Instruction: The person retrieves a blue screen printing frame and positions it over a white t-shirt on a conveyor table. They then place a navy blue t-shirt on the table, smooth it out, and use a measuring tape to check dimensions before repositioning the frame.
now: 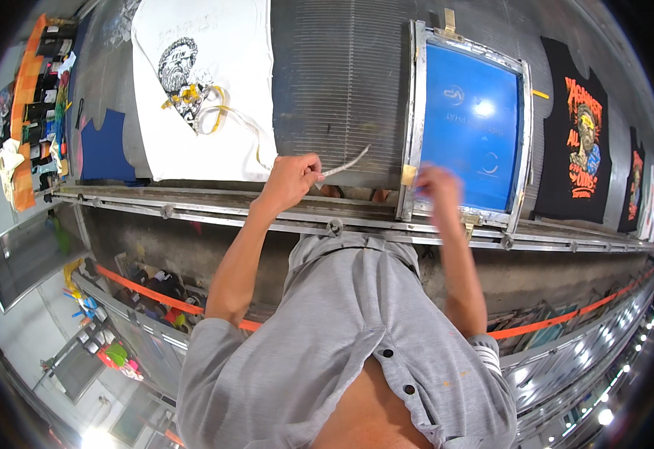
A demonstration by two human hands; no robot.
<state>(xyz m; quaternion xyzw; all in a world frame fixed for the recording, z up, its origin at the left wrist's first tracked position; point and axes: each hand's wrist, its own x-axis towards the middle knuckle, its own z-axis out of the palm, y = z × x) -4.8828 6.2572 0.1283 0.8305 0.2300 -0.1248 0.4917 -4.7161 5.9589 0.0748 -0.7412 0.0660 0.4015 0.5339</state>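
My left hand (291,179) is closed, thumb against fingers, on a soft measuring tape (248,123), whitish with a yellow side. A loose end of the tape sticks out to the right of that hand. The rest loops back over a white T-shirt (237,52) that carries a black print of a bearded head. My right hand (439,187) is smeared by motion over the lower left part of a screen-printing frame (414,112) with a blue mesh (473,120). Its fingers are too blurred to read, and whether it touches the frame I cannot tell.
A long dark table (342,67) bears these things, with a metal rail (267,215) along its near edge. Black printed shirts (578,135) lie to the right. Blue cloth (106,150) and a rack of bottles and tools (46,112) are at the left. Behind me run orange bars (147,288).
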